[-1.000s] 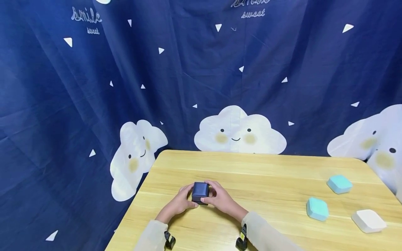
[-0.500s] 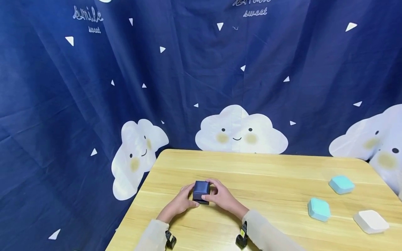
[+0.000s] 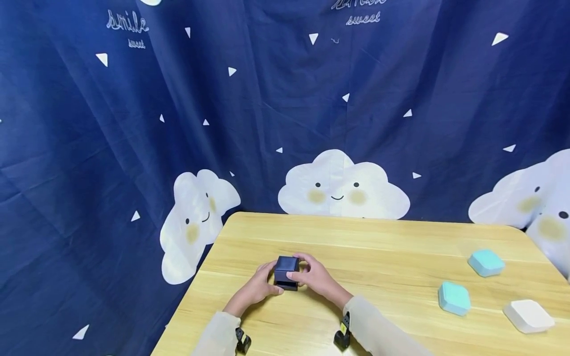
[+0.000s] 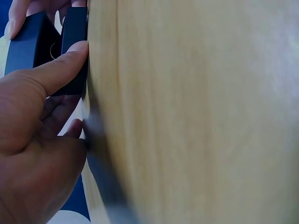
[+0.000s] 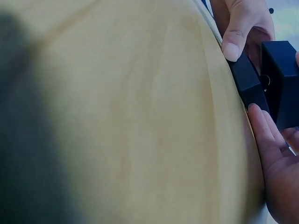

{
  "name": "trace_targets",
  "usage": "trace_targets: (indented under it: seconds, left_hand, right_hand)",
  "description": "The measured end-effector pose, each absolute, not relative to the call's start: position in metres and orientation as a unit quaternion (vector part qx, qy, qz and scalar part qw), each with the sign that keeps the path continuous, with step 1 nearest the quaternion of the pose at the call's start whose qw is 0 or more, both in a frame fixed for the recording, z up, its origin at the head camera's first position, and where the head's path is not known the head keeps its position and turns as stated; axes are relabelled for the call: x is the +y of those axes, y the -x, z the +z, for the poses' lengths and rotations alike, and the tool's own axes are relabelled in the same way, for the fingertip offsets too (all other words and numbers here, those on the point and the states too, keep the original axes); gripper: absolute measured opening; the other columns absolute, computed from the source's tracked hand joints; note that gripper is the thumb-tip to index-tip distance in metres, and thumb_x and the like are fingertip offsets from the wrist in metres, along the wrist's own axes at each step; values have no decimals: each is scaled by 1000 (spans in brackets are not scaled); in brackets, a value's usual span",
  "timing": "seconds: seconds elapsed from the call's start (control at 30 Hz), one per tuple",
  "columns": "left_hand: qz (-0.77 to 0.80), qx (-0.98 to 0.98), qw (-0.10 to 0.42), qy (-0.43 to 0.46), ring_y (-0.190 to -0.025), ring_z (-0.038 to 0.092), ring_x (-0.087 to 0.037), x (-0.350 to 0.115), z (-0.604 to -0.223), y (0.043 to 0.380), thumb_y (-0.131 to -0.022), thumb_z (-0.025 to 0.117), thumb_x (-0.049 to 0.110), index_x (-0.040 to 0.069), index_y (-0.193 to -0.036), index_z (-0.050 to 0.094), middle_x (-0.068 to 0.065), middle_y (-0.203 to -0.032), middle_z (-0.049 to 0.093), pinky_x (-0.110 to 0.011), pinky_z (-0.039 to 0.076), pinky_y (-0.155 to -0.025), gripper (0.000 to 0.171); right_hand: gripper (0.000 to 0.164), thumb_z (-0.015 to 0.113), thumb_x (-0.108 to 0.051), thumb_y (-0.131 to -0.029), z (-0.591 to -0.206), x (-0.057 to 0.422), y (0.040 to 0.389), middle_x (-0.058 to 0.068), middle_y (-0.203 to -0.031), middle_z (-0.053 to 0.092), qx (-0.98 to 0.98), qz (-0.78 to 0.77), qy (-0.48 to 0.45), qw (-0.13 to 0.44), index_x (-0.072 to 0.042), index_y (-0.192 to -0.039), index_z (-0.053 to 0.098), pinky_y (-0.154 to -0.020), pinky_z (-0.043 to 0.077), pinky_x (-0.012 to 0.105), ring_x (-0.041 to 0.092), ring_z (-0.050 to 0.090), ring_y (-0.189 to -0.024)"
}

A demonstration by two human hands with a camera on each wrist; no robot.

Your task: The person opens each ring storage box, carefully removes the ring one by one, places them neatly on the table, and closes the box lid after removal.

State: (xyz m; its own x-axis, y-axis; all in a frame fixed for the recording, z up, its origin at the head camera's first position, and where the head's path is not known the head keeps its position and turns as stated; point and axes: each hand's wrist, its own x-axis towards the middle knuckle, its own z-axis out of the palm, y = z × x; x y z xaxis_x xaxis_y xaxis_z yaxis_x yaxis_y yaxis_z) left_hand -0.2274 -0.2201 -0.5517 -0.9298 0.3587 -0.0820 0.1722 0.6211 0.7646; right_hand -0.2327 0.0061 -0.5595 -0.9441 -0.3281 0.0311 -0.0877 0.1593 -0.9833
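Note:
A small dark blue ring box [image 3: 286, 264] stands on the wooden table, its lid tilted up and a dark gap facing me. With thumb and fingers, my left hand [image 3: 256, 288] grips the box's base [image 4: 74, 25] from the left. My right hand [image 3: 321, 278] holds the lid [image 5: 280, 58] from the right, thumb at its front. Inside the gap, the left wrist view shows a thin curved ring [image 4: 53, 51], mostly hidden. My left thumb covers part of the base there.
Two turquoise rounded boxes [image 3: 454, 298] and a white one [image 3: 529, 316] lie to the right on the table [image 3: 378, 262]. A dark blue curtain [image 3: 267, 99] with clouds hangs behind the table's far edge.
The lid has risen away from the base, and the front gap has widened. My right thumb has moved up with the lid, while my left hand stays on the base.

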Motion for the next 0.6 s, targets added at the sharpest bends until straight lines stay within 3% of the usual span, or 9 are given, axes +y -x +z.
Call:
trace_targets:
  seconds: [0.13,0.37,0.6]
  left_hand:
    - [406,895,111,-147,-143,33,-46,-219,-552,227,-80,84,14,2,-153,38,-27,-153,39,-61,30,-116,87]
    - [412,893,113,-143,-144,32,-46,-219,-552,227,-80,84,13,2,-154,38,-27,-154,39,-62,28,-117,88]
    - [421,890,114,-134,-144,32,-47,-221,-555,228,-80,84,14,1,-154,38,-28,-154,38,-63,26,-117,88]
  right_hand:
    - [70,76,-29,-89,-560,6,236,20,-138,53,730,-660,134,120,-6,-148,46,-68,60,43,20,62,-81]
    - [69,73,-42,-91,-562,8,241,19,-136,54,719,-668,116,154,-9,-147,48,-69,60,38,22,67,-75]
    - [70,73,-44,-90,-555,4,241,20,-130,60,703,-689,85,156,-5,-144,51,-64,60,36,20,66,-69]
